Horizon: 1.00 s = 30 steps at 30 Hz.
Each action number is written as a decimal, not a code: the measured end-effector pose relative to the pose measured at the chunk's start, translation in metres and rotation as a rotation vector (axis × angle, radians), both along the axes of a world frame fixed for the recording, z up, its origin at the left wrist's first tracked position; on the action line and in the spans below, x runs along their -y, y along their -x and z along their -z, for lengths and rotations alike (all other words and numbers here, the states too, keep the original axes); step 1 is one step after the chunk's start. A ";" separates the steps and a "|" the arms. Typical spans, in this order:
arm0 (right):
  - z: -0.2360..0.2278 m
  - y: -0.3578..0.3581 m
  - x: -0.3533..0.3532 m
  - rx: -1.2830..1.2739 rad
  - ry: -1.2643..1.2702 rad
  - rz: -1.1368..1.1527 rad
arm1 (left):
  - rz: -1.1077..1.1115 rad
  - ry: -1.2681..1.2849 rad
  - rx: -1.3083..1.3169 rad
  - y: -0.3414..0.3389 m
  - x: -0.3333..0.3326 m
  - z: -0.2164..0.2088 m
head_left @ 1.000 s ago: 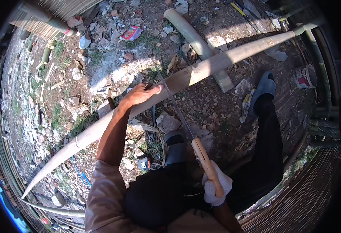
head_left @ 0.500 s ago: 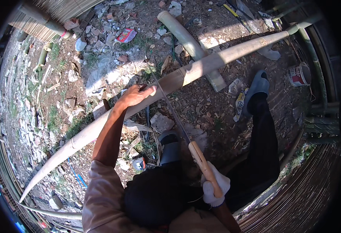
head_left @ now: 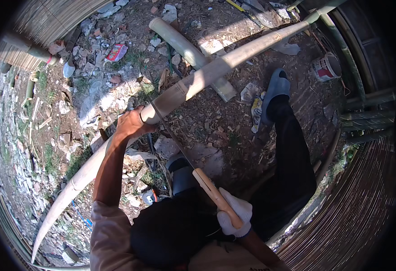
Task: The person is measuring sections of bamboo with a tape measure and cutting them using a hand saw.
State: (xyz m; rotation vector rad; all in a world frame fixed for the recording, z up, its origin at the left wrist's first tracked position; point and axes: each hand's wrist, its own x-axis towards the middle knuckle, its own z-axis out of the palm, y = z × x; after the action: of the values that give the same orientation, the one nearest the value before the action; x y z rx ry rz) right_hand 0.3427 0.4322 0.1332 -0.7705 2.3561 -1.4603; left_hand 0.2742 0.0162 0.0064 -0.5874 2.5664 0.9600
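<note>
A long bamboo pole (head_left: 216,67) runs slantwise across the view, from the far right to the near left. My bare left hand (head_left: 132,124) is wrapped round its lower-left length (head_left: 87,171), right beside a dark curved edge at the cut. The two lengths look slightly out of line there; I cannot tell whether they are fully apart. In a white glove, my right hand (head_left: 235,212) grips the wooden handle of a hand saw (head_left: 211,189). Its thin blade crosses the pole just right of my left hand, the tip pointing up and left.
Under the pole, a shorter, thicker bamboo piece (head_left: 184,47) lies crosswise as a support. Rubble and litter cover the ground at left. A white bucket (head_left: 327,67) stands at the right, past my sandalled foot (head_left: 277,90). A tape measure (head_left: 149,197) lies near my other foot.
The view has shifted, moving the scene leftward. My left hand has gone from resting on top of the pole to wrapping round it. A dark edge now shows at the cut.
</note>
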 end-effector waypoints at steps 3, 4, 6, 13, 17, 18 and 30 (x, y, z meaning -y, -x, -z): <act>0.004 -0.005 -0.002 -0.001 -0.004 -0.014 | -0.006 0.058 0.076 0.001 -0.002 -0.003; 0.004 -0.008 -0.003 0.023 -0.014 0.001 | -0.042 0.079 0.086 0.000 -0.003 -0.003; 0.007 -0.013 -0.004 -0.094 -0.033 0.000 | -0.036 0.081 0.066 -0.001 -0.002 -0.003; -0.008 -0.026 -0.019 -0.042 -0.043 0.084 | 0.063 0.096 0.112 -0.004 0.000 -0.001; -0.003 -0.024 -0.019 -0.024 -0.016 0.095 | -0.076 0.100 0.067 -0.003 -0.002 -0.002; 0.000 -0.024 -0.020 -0.013 -0.019 0.080 | -0.057 0.106 0.036 -0.002 -0.003 -0.002; -0.005 0.001 0.006 -0.055 0.127 0.011 | -0.106 0.198 0.074 -0.006 -0.008 0.009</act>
State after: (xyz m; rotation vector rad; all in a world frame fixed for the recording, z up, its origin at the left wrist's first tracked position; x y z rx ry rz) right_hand 0.3419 0.4261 0.1378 -0.8400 2.3287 -1.6260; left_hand 0.2798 0.0242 -0.0029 -0.8045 2.6037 0.7057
